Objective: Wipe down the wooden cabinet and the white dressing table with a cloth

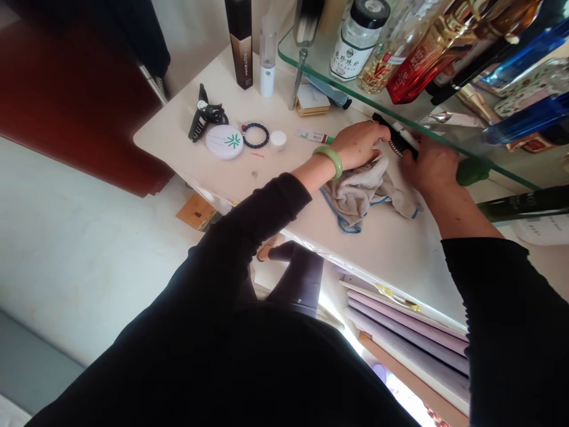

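- towel (pixel 362 193): grey-beige, blue edging
- bangle (pixel 328 162): mottled jade green
- tool (pixel 402 139): black and white, far right
- sleeves (pixel 253 216): black
- round compact (pixel 224 142): white, green leaf emblem, far left
- hair tie (pixel 255 136): navy
- glass shelf (pixel 400 107): green edge, far right
- cabinet (pixel 75 101): dark red, left

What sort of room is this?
Probably a home dressing area: a green-edged glass shelf of cosmetic bottles above a white dressing table holding a black hair claw clip and a round white compact.
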The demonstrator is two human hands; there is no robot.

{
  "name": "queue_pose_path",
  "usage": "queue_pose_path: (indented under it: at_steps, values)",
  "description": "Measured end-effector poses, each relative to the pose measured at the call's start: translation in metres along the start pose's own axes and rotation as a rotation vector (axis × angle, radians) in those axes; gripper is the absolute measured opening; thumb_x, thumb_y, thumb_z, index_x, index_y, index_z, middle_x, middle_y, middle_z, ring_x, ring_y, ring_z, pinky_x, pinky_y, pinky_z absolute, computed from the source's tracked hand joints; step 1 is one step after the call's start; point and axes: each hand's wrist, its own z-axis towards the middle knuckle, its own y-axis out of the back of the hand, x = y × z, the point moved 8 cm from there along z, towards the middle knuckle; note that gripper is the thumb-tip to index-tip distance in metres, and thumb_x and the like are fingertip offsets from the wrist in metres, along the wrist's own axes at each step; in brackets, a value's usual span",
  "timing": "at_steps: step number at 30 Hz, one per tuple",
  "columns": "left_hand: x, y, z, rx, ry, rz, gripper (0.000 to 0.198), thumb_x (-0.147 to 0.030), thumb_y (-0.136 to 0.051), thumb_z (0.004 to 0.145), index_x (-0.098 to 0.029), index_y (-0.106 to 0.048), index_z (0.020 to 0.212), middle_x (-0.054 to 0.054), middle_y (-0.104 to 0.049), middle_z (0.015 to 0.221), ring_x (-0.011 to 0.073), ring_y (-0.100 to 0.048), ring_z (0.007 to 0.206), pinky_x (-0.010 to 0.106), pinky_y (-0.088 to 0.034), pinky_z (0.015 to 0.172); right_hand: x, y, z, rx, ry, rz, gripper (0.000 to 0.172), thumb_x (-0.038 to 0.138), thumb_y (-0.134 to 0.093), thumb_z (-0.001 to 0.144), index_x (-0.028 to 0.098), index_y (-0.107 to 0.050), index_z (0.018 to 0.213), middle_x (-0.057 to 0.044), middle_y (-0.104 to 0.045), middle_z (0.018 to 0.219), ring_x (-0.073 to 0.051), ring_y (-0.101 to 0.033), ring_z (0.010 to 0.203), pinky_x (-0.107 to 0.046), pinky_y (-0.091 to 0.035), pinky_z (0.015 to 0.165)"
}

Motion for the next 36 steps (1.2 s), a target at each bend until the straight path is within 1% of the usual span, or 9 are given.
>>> queue_pose_path:
  at_steps: [5,10,15,18,21,25,29,33,36]
  values:
    - [0.006,-0.005,0.004,-0.035,-0.014,0.070,0.043,-0.022,-0.059,0.113,-0.021,-0.067,0.156,0.008,-0.070,0.156,0.0285,-0.062,0.148,0.047,-0.048,0.127,0.008,0.010,-0.002,0.106,-0.136,0.131,0.080,0.051,-0.066,0.100,0.016,-0.057,0.170,-0.024,-0.065,0.164,-0.047,-0.065,0.148,-0.063,-0.053,0.124]
    - [0.009,-0.006,0.009,-0.085,-0.057,0.111,0.045,-0.031,-0.064,0.113,-0.023,-0.067,0.157,0.011,-0.067,0.161,0.0336,-0.055,0.153,0.053,-0.039,0.136,0.031,0.023,-0.008,0.126,0.009,0.061,0.069,0.048,-0.066,0.099,0.013,-0.064,0.158,-0.027,-0.074,0.148,-0.048,-0.072,0.134,-0.061,-0.058,0.112]
    - [0.003,0.002,0.005,-0.051,-0.026,0.167,0.061,-0.018,-0.072,0.104,-0.015,-0.060,0.164,0.012,-0.060,0.170,0.0327,-0.050,0.161,0.049,-0.036,0.140,0.065,0.038,-0.021,0.097,0.120,-0.124,0.064,0.036,-0.053,0.104,-0.002,-0.058,0.155,-0.039,-0.073,0.140,-0.053,-0.073,0.131,-0.059,-0.059,0.103]
    - [-0.007,0.013,-0.003,-0.046,-0.029,0.211,0.060,-0.012,-0.064,0.106,-0.012,-0.059,0.166,0.013,-0.060,0.170,0.0329,-0.047,0.164,0.051,-0.032,0.141,0.075,0.042,-0.024,0.076,0.120,-0.117,0.064,0.034,-0.047,0.107,-0.001,-0.055,0.159,-0.038,-0.075,0.136,-0.050,-0.077,0.123,-0.056,-0.060,0.097]
    - [-0.011,0.023,-0.007,-0.104,-0.026,0.258,0.050,-0.010,-0.049,0.110,-0.010,-0.068,0.157,0.013,-0.072,0.154,0.0360,-0.053,0.157,0.060,-0.032,0.137,0.081,0.038,-0.022,0.061,0.152,-0.064,0.063,0.037,-0.049,0.107,0.004,-0.055,0.161,-0.033,-0.078,0.132,-0.046,-0.080,0.115,-0.054,-0.061,0.094]
    - [-0.006,0.016,-0.001,-0.134,-0.024,0.306,0.042,-0.015,-0.046,0.111,-0.016,-0.081,0.135,0.014,-0.080,0.139,0.0353,-0.060,0.145,0.062,-0.031,0.135,0.081,0.032,-0.020,0.024,0.207,0.141,0.063,0.046,-0.057,0.105,0.012,-0.058,0.157,-0.027,-0.080,0.137,-0.046,-0.079,0.123,-0.061,-0.062,0.104]
    - [-0.003,0.013,0.002,-0.156,-0.034,0.294,0.041,-0.011,-0.045,0.111,-0.015,-0.084,0.124,0.016,-0.081,0.132,0.0337,-0.064,0.137,0.061,-0.036,0.131,0.059,0.031,-0.019,0.002,0.086,0.433,0.064,0.054,-0.067,0.100,0.016,-0.063,0.151,-0.024,-0.077,0.149,-0.044,-0.075,0.138,-0.064,-0.060,0.117]
    - [-0.010,0.024,-0.009,-0.160,-0.038,0.292,0.044,-0.005,-0.040,0.112,-0.006,-0.081,0.125,0.017,-0.080,0.133,0.0329,-0.064,0.142,0.057,-0.043,0.127,0.046,0.024,-0.016,0.088,-0.034,0.694,0.052,0.055,-0.077,0.092,0.022,-0.074,0.133,-0.019,-0.082,0.137,-0.038,-0.079,0.129,-0.060,-0.063,0.116]
    - [-0.013,0.030,-0.018,-0.139,-0.006,0.313,0.042,-0.002,-0.041,0.111,-0.001,-0.078,0.131,0.020,-0.078,0.136,0.0352,-0.064,0.145,0.055,-0.047,0.124,0.053,0.018,-0.015,0.180,-0.063,0.925,0.061,0.053,-0.088,0.081,0.025,-0.075,0.134,-0.015,-0.084,0.131,-0.036,-0.080,0.125,-0.059,-0.065,0.114]
